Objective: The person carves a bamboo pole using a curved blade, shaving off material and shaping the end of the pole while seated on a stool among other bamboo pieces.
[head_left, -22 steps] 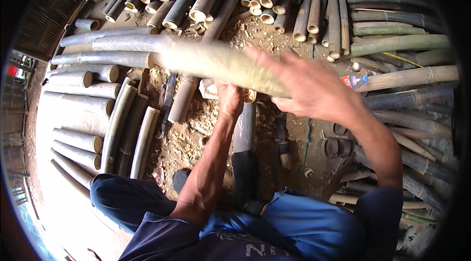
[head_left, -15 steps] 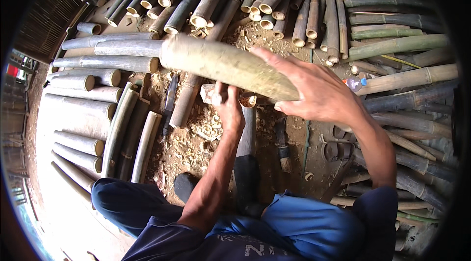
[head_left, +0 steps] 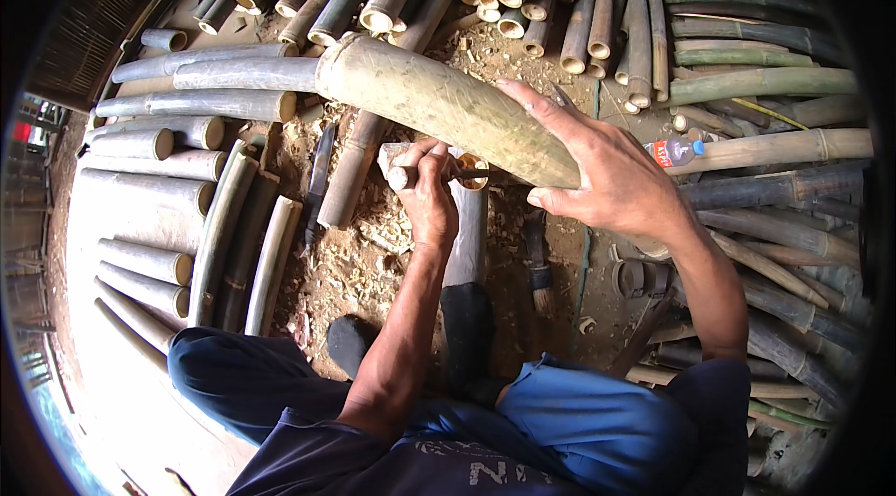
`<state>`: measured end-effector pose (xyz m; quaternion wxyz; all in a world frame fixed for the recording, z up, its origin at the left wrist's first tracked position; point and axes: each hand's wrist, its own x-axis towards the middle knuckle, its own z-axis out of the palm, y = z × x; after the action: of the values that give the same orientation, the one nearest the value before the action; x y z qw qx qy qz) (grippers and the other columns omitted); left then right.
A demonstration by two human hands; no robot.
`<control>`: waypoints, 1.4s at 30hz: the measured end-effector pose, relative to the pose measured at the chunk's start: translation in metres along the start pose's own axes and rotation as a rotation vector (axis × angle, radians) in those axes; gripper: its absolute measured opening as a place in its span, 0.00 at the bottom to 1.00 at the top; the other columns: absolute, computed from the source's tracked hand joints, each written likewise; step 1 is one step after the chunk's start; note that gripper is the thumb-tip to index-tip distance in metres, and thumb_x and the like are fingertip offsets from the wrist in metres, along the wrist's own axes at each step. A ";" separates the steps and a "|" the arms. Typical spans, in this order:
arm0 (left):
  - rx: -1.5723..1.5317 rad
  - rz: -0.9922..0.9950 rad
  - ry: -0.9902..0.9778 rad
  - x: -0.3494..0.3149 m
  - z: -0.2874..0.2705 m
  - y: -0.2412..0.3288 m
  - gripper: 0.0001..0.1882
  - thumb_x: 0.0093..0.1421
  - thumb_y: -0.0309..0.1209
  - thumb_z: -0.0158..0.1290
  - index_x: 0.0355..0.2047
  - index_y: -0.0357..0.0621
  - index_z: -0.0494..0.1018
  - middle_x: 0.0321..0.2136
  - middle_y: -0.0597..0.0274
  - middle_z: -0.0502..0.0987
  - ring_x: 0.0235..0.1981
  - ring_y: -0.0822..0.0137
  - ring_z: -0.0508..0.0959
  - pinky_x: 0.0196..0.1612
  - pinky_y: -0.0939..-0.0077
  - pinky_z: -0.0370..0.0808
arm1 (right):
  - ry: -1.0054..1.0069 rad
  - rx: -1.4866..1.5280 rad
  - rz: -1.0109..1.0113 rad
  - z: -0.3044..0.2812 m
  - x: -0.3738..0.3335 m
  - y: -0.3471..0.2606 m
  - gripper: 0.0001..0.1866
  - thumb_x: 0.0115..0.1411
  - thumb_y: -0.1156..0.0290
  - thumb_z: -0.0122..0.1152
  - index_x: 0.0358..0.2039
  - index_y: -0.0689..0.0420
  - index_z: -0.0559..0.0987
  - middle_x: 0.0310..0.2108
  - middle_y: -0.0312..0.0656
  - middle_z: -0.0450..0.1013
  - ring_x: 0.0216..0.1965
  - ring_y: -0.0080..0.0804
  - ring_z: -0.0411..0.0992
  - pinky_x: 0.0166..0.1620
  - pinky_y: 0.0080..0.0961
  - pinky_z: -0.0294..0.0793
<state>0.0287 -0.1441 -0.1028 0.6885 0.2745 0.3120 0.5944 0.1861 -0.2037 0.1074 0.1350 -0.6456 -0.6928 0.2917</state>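
Observation:
My right hand (head_left: 607, 160) grips the right end of a thick, pale bamboo length (head_left: 439, 99), thumb and fingers on either side of it. This bamboo is held aslant, its wide end to the upper left. Below it, my left hand (head_left: 431, 193) is closed round the wooden handle of a blade (head_left: 474, 173). The dark blade lies across the open top of a grey bamboo tube (head_left: 467, 244), which stands between my feet. Part of the blade is hidden by my fingers. A pale block (head_left: 392, 158) lies just beyond my left hand.
Cut bamboo lengths (head_left: 233, 111) lie in rows at left, with more bamboo (head_left: 765, 81) stacked at right and ahead. A long dark knife (head_left: 319, 181), a brush (head_left: 539, 277) and wood shavings (head_left: 373, 239) are on the ground. A bottle (head_left: 679, 151) and sandals (head_left: 642, 279) are at right.
The wide end of the pale bamboo length has risen slightly, and its motion blur is gone. The dark blade across the tube's top now shows more plainly. Both hands keep their hold.

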 end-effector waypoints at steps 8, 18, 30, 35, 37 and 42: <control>0.011 -0.128 0.037 0.005 0.007 -0.003 0.12 0.69 0.34 0.53 0.39 0.34 0.74 0.31 0.63 0.75 0.32 0.72 0.73 0.38 0.74 0.72 | -0.057 -0.211 -0.025 -0.009 0.010 -0.013 0.57 0.48 0.72 0.74 0.76 0.39 0.53 0.69 0.54 0.63 0.55 0.47 0.77 0.59 0.35 0.78; 0.712 0.042 -0.442 -0.016 0.057 -0.015 0.09 0.57 0.26 0.59 0.38 0.35 0.80 0.28 0.53 0.83 0.31 0.60 0.83 0.36 0.65 0.80 | 0.225 -0.047 -0.096 -0.024 -0.022 0.010 0.51 0.50 0.71 0.71 0.74 0.52 0.56 0.62 0.57 0.70 0.59 0.52 0.73 0.62 0.42 0.72; 1.505 0.172 -1.343 -0.029 0.069 -0.066 0.12 0.50 0.36 0.58 0.34 0.46 0.82 0.25 0.44 0.82 0.31 0.45 0.85 0.40 0.53 0.82 | 0.809 0.834 0.395 0.116 -0.175 0.072 0.52 0.58 0.73 0.69 0.74 0.68 0.46 0.67 0.54 0.59 0.67 0.40 0.60 0.67 0.35 0.62; 1.467 0.158 -1.240 -0.021 0.075 -0.074 0.16 0.50 0.38 0.62 0.38 0.46 0.84 0.28 0.43 0.83 0.32 0.48 0.86 0.41 0.55 0.82 | 1.148 0.864 0.549 0.170 -0.175 0.071 0.53 0.56 0.72 0.71 0.74 0.66 0.46 0.63 0.53 0.62 0.62 0.40 0.65 0.62 0.35 0.68; 1.417 0.061 -1.249 -0.021 0.099 -0.056 0.18 0.50 0.39 0.64 0.40 0.46 0.84 0.30 0.42 0.84 0.33 0.48 0.86 0.42 0.56 0.82 | 0.837 0.490 0.512 0.173 -0.172 0.072 0.56 0.53 0.71 0.74 0.73 0.67 0.47 0.61 0.58 0.65 0.60 0.41 0.67 0.59 0.36 0.72; 1.392 0.187 -1.155 -0.009 0.062 -0.036 0.20 0.48 0.36 0.64 0.42 0.44 0.83 0.34 0.45 0.84 0.33 0.46 0.85 0.40 0.57 0.82 | 0.713 0.586 0.456 0.135 -0.170 0.053 0.53 0.54 0.69 0.74 0.71 0.71 0.49 0.61 0.58 0.67 0.60 0.45 0.69 0.63 0.38 0.67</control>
<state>0.0982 -0.1583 -0.0882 0.3653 0.9077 0.1833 0.0951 0.1758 -0.4001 0.0019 0.4710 -0.7748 -0.3343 0.2572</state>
